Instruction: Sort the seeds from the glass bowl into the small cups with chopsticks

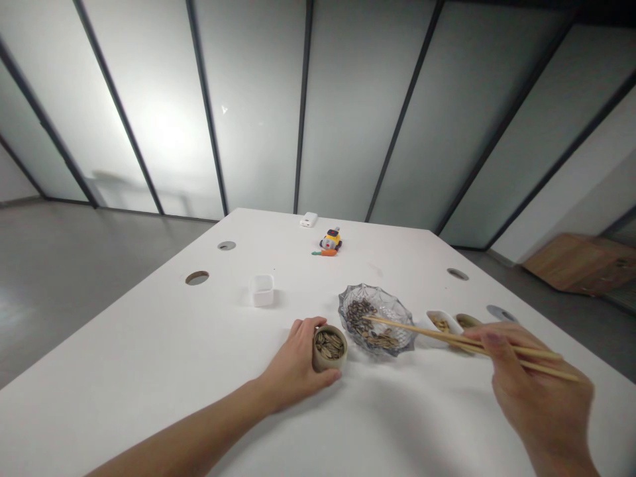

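Observation:
My left hand (298,361) is wrapped round the side of a small round cup (330,364) that stands on the table. Striped sunflower seeds (329,345) fill the cup. In my right hand (541,391) is a pair of wooden chopsticks (432,332), their tips over the clear glass bowl (405,311). Dark seeds (358,311) lie at the left of that bowl, and lighter brown seeds (385,340) at its front. Whether the chopstick tips pinch a seed is too small to tell.
Right of the bowl stand a white dish (437,315) with pale pieces and a brownish dish (467,321), partly behind the chopsticks. A white square container (262,291) is at left. Farther back are a toy car (330,240), a toy screwdriver (325,253) and a white box (309,219).

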`<control>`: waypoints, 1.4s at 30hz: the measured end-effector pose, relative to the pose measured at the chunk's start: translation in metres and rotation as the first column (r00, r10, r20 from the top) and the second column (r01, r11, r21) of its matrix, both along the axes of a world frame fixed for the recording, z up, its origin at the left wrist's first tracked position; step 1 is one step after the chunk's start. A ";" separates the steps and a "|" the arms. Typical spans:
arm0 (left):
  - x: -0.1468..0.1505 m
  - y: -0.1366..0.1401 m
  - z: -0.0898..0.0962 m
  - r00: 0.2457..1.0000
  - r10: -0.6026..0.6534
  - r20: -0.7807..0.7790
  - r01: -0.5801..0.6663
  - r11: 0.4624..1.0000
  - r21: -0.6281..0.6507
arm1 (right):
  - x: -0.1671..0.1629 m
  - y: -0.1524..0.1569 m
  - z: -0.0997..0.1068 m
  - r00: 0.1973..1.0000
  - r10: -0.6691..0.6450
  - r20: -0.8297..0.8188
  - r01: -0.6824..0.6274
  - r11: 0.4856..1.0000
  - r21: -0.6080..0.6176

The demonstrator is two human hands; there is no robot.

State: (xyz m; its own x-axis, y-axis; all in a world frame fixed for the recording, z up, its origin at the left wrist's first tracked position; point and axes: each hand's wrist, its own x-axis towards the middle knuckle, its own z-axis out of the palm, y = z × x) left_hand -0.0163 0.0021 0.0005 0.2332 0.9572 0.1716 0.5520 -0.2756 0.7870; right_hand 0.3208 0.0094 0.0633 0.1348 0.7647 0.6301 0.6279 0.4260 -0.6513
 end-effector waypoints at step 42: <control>0.002 0.004 -0.007 1.000 0.016 -0.002 -0.016 1.000 0.004 | -0.033 0.015 0.014 0.932 0.338 0.128 -0.314 0.933 -0.175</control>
State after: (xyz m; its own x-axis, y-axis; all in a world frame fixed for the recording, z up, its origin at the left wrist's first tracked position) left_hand -0.0139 0.0066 -0.0061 0.2186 0.9599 0.1754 0.5575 -0.2704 0.7849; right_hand 0.2880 0.0241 0.0773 -0.2272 0.8364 0.4989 0.5678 0.5300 -0.6299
